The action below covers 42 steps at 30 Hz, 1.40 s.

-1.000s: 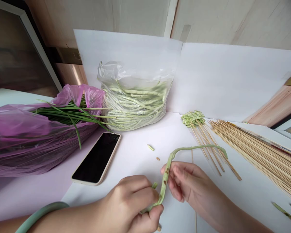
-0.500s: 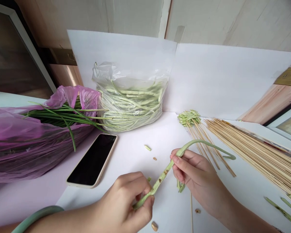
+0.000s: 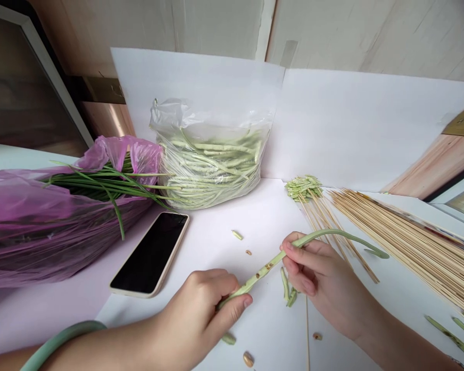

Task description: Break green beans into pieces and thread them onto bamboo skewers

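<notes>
A long green bean (image 3: 263,270) with brown spots stretches between my two hands above the white paper. Its lower end is gripped by my left hand (image 3: 212,309), thumb pressed along the pod. My right hand (image 3: 313,268) pinches it higher up between thumb and fingers, and the thin tail curves away to the right. Short bean pieces (image 3: 285,283) lie beneath my right hand, and another piece (image 3: 228,338) sits just below my left. A loose bean seed (image 3: 248,359) rests near the front edge, with a thin wooden skewer (image 3: 308,335) to its right.
A clear bag of long beans (image 3: 212,170) stands at the back, beside a purple bag (image 3: 19,226) with green stalks. A phone (image 3: 150,255) lies on the left. Skewered bean pieces (image 3: 303,186) and many bamboo skewers (image 3: 402,232) occupy the right; damaged pods (image 3: 452,337) lie nearer.
My right hand has shifted slightly right with the bean, tilting it flatter. My left thumb now extends along the pod, and a piece shows below that hand.
</notes>
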Available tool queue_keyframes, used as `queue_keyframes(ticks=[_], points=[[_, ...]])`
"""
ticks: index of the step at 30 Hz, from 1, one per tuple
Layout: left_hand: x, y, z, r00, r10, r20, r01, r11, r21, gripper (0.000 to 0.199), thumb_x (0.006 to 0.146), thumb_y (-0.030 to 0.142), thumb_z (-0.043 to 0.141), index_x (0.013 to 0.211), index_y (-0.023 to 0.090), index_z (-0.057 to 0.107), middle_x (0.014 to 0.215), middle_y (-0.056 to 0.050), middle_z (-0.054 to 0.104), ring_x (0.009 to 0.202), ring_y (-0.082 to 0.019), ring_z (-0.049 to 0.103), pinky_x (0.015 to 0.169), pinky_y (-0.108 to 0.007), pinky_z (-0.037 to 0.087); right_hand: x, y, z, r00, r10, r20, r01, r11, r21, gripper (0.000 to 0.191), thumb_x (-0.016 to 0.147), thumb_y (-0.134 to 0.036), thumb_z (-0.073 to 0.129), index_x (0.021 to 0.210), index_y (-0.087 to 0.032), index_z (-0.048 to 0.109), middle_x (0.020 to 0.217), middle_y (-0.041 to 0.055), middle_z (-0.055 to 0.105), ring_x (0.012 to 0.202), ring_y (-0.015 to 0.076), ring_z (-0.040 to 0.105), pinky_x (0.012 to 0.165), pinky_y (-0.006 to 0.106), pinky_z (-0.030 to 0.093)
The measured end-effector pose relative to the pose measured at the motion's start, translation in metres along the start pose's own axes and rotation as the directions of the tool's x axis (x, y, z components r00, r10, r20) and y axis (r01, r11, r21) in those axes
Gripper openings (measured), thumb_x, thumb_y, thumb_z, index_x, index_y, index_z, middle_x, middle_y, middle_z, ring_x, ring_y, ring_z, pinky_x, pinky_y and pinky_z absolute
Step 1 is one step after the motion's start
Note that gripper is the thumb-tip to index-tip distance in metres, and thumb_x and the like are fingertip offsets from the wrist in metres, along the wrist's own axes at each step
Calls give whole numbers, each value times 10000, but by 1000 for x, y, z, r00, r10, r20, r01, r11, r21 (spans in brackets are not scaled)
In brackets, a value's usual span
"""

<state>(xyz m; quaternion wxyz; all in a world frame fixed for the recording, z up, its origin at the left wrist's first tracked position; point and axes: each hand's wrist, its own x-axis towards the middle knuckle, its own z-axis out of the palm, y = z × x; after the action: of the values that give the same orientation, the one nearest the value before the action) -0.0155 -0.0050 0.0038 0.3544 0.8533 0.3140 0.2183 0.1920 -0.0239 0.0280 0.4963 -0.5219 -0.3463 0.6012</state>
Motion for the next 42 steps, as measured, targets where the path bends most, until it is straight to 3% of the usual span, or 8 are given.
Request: queue_keyframes(ticks=[6,11,18,23,26,29,31,42], points=[[3,0,0,992,-121,46,129,965,-230,388,933,365,391,588,193,344,567,48,326,534,-101,316,504,-240,244,4,-5,-5,1000,0,-4,-1,999,-54,330,739,-340,700,546,-192,477,470,-61,472,376,56,300,439,262,131],[6,-5,4,960,-226,166,280,742,-609,439,888,507,450,595,186,384,562,65,258,526,-89,234,478,-237,207,7,-1,-7,1000,6,-19,-8,994,-107,339,735,-376,697,533,-194,495,460,-59,435,389,68,311,437,264,149],[5,-4,5,959,-254,122,273,729,-628,459,849,531,508,577,181,389,545,71,259,516,-82,229,471,-237,196,5,-3,-15,992,121,26,-110,958,-265,398,757,-522,628,563,-183,551,455,-47,473,368,61,317,392,231,176],[3,-6,7,970,-210,119,241,812,-531,431,870,481,491,577,184,386,554,61,277,539,-93,280,483,-227,238,-4,-11,-16,992,-93,90,129,697,-706,410,763,-482,632,508,-201,477,426,-55,411,355,80,332,385,242,216],[1,-6,7,985,-120,121,159,904,-396,397,893,409,480,576,176,421,539,55,337,521,-92,328,478,-216,265,-13,-9,-7,837,-412,361,498,298,-814,168,717,-351,737,727,-222,628,633,-10,557,566,148,501,514,264,363],[1,-2,4,991,20,134,21,953,-301,352,907,322,476,599,158,522,546,41,420,515,-89,376,491,-206,309,-17,2,4,598,-446,666,724,-56,-688,209,723,-289,764,878,-244,631,884,11,643,803,193,547,720,319,373],[2,1,2,982,99,158,-53,961,-273,290,912,251,469,679,148,607,577,19,516,535,-93,439,532,-196,368,-16,10,7,523,-422,740,757,-168,-631,161,763,-247,733,755,-216,576,785,-18,633,781,174,529,781,342,327],[4,7,-6,887,347,305,-296,934,-201,224,889,168,488,711,162,623,565,18,517,525,-118,466,529,-208,397,-24,0,8,495,-102,863,844,-180,-505,278,881,-39,442,653,-195,468,616,-66,529,709,111,484,982,374,177]])
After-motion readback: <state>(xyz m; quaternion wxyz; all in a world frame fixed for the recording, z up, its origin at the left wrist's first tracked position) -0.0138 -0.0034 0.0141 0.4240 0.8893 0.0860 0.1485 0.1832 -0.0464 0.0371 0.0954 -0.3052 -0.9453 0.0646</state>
